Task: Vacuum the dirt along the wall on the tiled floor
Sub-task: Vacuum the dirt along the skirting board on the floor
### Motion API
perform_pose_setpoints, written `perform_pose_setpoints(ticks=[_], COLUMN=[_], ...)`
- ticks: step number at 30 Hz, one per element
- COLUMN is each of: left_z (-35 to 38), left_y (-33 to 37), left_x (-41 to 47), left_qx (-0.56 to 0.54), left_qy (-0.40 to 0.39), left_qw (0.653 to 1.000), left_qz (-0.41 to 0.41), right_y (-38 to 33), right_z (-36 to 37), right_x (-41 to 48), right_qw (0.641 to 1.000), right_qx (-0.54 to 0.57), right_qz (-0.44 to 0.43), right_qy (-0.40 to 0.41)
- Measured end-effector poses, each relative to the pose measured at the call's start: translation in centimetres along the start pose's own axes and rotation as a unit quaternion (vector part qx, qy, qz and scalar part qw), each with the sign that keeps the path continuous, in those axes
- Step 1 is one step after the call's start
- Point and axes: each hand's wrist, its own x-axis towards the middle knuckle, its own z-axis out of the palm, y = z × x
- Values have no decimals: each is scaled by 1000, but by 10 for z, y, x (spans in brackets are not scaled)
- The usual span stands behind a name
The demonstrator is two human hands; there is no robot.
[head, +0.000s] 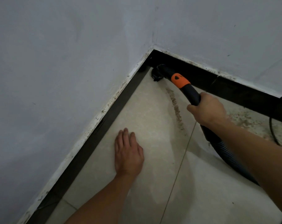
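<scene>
My right grip (207, 109) curls round the vacuum wand (191, 94), centre right; my left grip (129, 152) lies flat on the tiled floor (201, 191).

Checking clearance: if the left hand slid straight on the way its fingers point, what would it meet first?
The left hand would cross bare tile and probably meet the black skirting under the wall first.

Head view, looking down, near floor corner (150, 62)
</scene>
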Motion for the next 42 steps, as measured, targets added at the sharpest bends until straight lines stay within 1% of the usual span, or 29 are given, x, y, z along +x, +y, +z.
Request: perform_pose_setpoints(ticks=[3,8,10,13,16,19,23,26,29,32,34,36,40,42], left_z=[0,-1,0,1,0,1,2,2,2,2,2,2,3,4], left_y=[-2,0,1,0,0,-1,-1,-1,-2,-3,-3,-3,-2,-3], left_x=[0,0,0,-1,0,1,0,2,1,-1,-1,-1,-2,-2], left_qx=[-1,8,14,17,16,19,12,15,14,5,1,-5,-18,-21], left_qy=[6,1,-3,-2,3,4,10,9,9,13,17,26,38,45], left_qw=[1000,1000,1000,1000,1000,1000,1000,1000,1000,1000,1000,1000,999,999], left_qz=[1,0,0,3,5,2,5,2,3,8,8,7,12,13], right_y=[5,55,53,23,-11,-19,9,41,67,73,70,64,45,44], right_z=[-10,-28,-28,-22,-13,-7,-20,-42,-57,-69,-70,-63,-49,-49], right_x=[0,-30,-30,-16,1,6,0,-13,-34,-49,-52,-54,-55,-53], right_qw=[999,995,991,986,990,995,997,999,995,975,969,971,972,973], right_qx=[-36,-98,-128,-151,-118,-87,-65,-46,34,139,164,163,169,168], right_qz=[-4,11,-15,-61,-69,-55,-28,13,72,121,134,137,97,101], right_qy=[10,19,35,45,29,14,0,-24,-62,-124,-126,-108,-135,-118])
